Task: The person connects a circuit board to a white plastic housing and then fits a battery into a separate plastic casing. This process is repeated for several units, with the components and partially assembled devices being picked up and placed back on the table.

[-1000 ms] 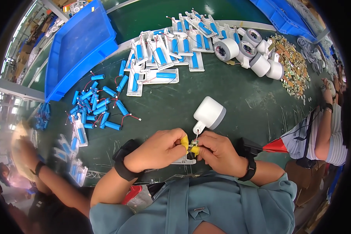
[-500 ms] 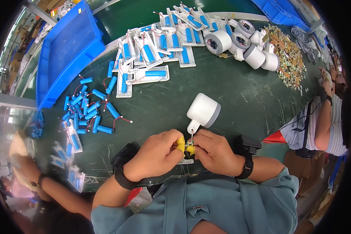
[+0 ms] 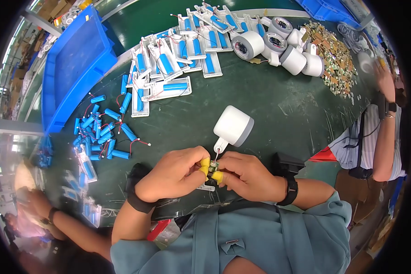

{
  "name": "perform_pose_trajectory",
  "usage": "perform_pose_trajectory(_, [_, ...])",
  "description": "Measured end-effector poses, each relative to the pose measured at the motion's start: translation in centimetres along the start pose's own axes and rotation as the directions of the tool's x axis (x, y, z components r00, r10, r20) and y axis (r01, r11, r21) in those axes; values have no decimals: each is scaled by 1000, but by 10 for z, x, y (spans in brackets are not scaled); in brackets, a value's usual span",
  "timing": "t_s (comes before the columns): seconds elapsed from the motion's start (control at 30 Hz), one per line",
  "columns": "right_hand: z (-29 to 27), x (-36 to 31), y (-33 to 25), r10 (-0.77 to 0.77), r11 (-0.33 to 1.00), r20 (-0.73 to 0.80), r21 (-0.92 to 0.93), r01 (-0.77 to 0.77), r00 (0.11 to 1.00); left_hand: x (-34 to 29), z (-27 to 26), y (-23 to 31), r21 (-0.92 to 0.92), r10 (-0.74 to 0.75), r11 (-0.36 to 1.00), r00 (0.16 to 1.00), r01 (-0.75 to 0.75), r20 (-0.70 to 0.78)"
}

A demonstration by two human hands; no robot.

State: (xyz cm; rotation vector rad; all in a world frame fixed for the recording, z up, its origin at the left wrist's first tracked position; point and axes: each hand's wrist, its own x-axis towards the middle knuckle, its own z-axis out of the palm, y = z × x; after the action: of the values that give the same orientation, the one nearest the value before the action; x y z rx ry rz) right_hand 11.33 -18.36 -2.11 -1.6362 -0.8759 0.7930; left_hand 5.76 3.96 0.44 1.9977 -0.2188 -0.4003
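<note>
In front of me, a small green circuit board [image 3: 213, 166] is pinched between my two hands. My left hand [image 3: 173, 173] closes on its left side and my right hand [image 3: 250, 177] on its right, with yellow covers on thumb and fingertips. Thin wires run from the board into the neck of a white cylindrical head with a grey rim [image 3: 233, 125], which lies on the table just beyond. Below my fingertips shows the end of a white plastic piece [image 3: 207, 187]; the rest of it is hidden by my hands.
Left lie loose blue battery cells [image 3: 106, 129] with red leads, beside a blue tray [image 3: 77, 59]. At the back are white casings holding cells [image 3: 166, 64], more white heads [image 3: 293, 60] and a heap of small boards [image 3: 335, 59]. Co-workers' arms [image 3: 384, 141] show at both sides.
My view has shifted a little. Both hands stay on the board, with slight finger movement. The co-worker's hand at the right has moved farther away.
</note>
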Motion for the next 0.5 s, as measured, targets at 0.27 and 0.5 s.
perform_pose_trajectory(0.27, [-3, 3, -3, 69, 983, 74, 166, -80, 995, -4, 0, -3, 1, 56, 998, 998, -56, 1])
perform_pose_trajectory(0.5, [-3, 6, -2, 107, 982, 80, 149, -118, 991, -4, 0, -3, 31, 77, 996, 996, -79, 53])
